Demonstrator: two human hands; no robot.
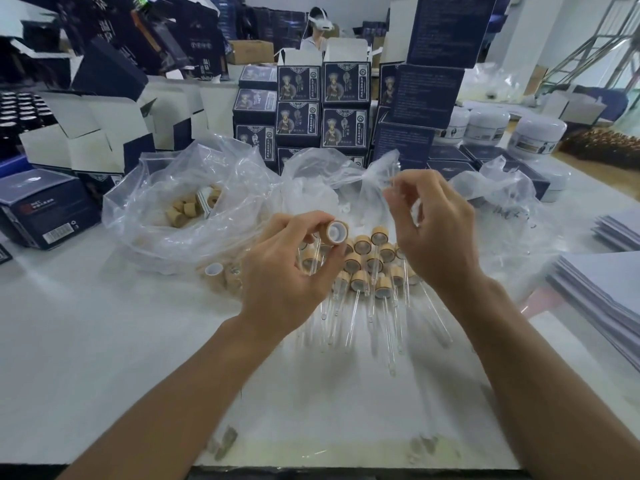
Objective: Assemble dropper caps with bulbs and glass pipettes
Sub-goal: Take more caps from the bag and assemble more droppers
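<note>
My left hand [287, 271] pinches a wooden dropper cap [336, 232] with a white lining, its open end turned toward the camera. My right hand [433, 230] is raised beside it and pinches a thin glass pipette [393, 178] that points up and away; most of the glass is hard to see. Below both hands lies a pile of assembled droppers [367, 268], wooden caps with glass pipettes fanned toward me on the white table [104, 358]. A few loose caps [221, 275] lie left of the pile.
A clear plastic bag [180, 209] holding several wooden caps sits at the left. More clear bags [346, 174] lie behind the pile. Dark blue boxes [322, 109] stack at the back, white jars [536, 133] at the right, paper stacks [602, 292] at the right edge. A person sits far behind.
</note>
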